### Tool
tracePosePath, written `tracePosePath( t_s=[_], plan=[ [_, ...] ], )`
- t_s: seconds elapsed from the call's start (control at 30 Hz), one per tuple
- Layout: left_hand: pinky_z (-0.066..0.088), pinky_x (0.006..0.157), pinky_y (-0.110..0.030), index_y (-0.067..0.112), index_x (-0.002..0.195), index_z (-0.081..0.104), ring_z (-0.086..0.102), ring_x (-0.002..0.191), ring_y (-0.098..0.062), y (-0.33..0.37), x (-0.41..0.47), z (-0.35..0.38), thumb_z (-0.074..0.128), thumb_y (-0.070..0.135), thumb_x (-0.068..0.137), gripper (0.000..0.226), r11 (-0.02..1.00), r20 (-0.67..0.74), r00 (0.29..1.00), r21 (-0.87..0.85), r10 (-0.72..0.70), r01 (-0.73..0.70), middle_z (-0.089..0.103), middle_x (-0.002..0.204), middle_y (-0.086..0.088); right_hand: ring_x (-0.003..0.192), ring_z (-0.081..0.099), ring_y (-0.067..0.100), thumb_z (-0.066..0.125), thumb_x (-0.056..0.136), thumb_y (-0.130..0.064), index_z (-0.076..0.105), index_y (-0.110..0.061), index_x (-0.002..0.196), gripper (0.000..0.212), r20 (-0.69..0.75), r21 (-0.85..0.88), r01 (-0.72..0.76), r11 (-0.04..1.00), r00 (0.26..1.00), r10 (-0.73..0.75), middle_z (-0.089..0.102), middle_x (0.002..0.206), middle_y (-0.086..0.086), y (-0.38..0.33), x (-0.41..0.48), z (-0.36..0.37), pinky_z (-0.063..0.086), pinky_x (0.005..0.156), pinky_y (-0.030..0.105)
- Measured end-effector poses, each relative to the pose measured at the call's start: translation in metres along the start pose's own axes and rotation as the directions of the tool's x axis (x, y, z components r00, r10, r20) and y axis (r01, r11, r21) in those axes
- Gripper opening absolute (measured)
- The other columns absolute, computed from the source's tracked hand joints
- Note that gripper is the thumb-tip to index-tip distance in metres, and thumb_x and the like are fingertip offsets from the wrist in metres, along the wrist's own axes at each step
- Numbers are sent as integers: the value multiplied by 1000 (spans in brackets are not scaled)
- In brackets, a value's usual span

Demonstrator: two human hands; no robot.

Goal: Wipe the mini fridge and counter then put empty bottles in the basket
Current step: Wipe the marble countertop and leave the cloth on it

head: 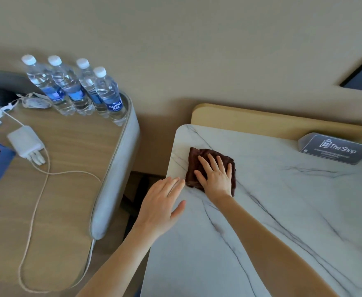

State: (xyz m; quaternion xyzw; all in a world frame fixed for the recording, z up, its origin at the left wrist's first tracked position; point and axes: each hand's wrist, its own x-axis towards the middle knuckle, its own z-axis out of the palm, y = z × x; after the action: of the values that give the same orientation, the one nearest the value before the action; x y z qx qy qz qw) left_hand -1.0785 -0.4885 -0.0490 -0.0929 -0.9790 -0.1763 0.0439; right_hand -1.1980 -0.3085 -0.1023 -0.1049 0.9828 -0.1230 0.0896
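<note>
1. We locate the right hand (215, 176) on the marble counter (283, 200), toward the counter's 10 o'clock corner. Its fingers are straight and spread, pressing the brown cloth (192, 163) flat against the surface; nothing is grasped.
2. We locate the left hand (162, 202) at 8 o'clock from the cloth, over the counter's left edge. Its fingers are extended and released, with the thumb apart. We cannot tell whether the palm touches the marble.
3. Four water bottles (77, 91) stand upright in a close row at 10 o'clock from the cloth, on the far right corner of the wooden desk (68, 159), well apart from both hands. Caps are on.
4. A white charger (24, 143) and its cable (35, 202) lie on the desk.
5. A sign (336, 148) reading "The Shop" stands at 3 o'clock from the cloth.
</note>
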Motion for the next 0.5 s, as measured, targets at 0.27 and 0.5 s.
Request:
tracePosePath(
  t_s=[0.27,0.5],
  plan=[
    [39,113,-39,18,144,49,48,137,-22,-13,24,-3,37,47,99,55,998,41,998,35,-45,44,53,147,-2,153,10,24,32,101,-57,28,-39,154,56,1,27,-17,999,1000,17,25,164,-1,-6,76,-17,2,121,57],
    [45,104,-32,17,139,55,57,125,-18,-4,18,-17,39,47,98,54,999,-44,999,47,13,-11,61,135,1,132,46,33,58,99,-31,56,-10,139,45,-252,285,132,949,966,-58,55,140,14,-18,19,-56,34,112,48]
  ],
)
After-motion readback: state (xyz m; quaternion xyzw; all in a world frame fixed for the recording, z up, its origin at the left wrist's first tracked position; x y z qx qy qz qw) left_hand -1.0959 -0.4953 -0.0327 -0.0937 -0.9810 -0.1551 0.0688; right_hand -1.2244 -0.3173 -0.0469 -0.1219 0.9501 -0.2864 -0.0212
